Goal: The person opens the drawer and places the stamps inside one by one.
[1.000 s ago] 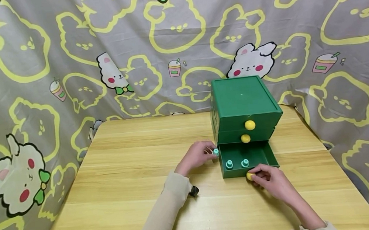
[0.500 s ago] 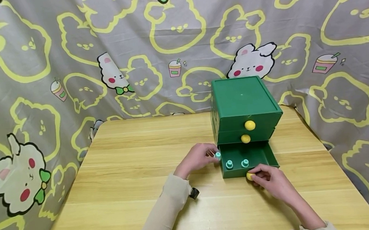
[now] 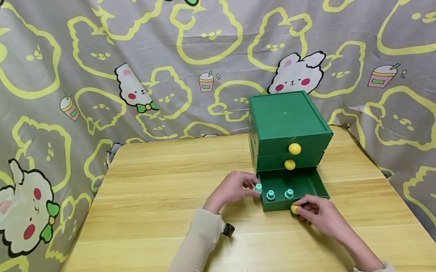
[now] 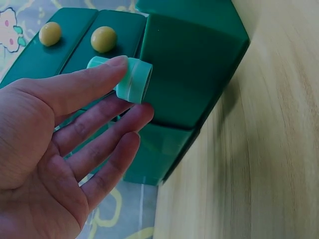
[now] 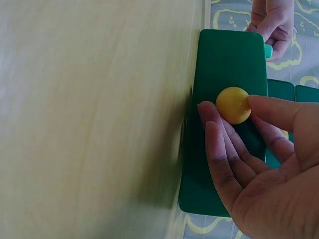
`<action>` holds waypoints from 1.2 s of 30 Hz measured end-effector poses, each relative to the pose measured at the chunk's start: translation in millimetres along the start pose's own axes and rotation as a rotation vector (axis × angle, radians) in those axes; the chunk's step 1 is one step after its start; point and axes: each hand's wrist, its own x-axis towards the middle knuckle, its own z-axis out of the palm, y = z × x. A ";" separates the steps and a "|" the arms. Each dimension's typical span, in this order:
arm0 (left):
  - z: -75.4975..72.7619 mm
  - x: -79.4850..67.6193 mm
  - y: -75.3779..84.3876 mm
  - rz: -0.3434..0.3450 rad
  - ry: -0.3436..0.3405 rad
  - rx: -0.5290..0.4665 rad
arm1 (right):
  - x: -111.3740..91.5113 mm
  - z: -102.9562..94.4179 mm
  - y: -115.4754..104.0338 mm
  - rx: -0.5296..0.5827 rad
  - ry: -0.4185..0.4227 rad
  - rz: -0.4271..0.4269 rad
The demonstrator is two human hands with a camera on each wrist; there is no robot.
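Between thumb and fingers, my left hand [image 3: 232, 189] pinches a small turquoise stepped cap [image 4: 133, 79] at the left wall of the pulled-out bottom drawer [image 3: 305, 181]. In the head view this cap [image 3: 258, 188] appears just at the drawer's left rim; whether it touches the rim I cannot tell. Inside the drawer, towards its front, stand two similar turquoise caps, one on the left [image 3: 271, 195] and one further right [image 3: 289, 194]. My right hand [image 3: 316, 212] holds the drawer's round yellow knob [image 5: 233, 105] between thumb and fingers.
The green drawer cabinet [image 3: 287, 116] stands at the right rear of the wooden table [image 3: 150, 212]. Its upper two drawers are closed, with an upper yellow knob [image 3: 295, 148] and a middle one [image 3: 289, 164]. Behind hangs a patterned grey curtain [image 3: 178, 48].
My left hand, with the turquoise cap, has shifted slightly to the right and nearer to me, along the drawer's left side. The right hand stays on the knob, and the drawer has not moved.
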 end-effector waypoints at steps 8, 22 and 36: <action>-2.9 -0.5 6.2 0.029 -0.028 -0.005 | 0.3 -1.2 -0.2 -0.007 0.003 0.001; 3.8 2.3 21.7 0.094 0.004 0.001 | -0.5 -1.1 0.7 -0.002 0.003 -0.009; 18.9 17.8 36.1 0.156 -0.005 0.076 | -0.3 -0.8 0.2 -0.001 -0.004 -0.007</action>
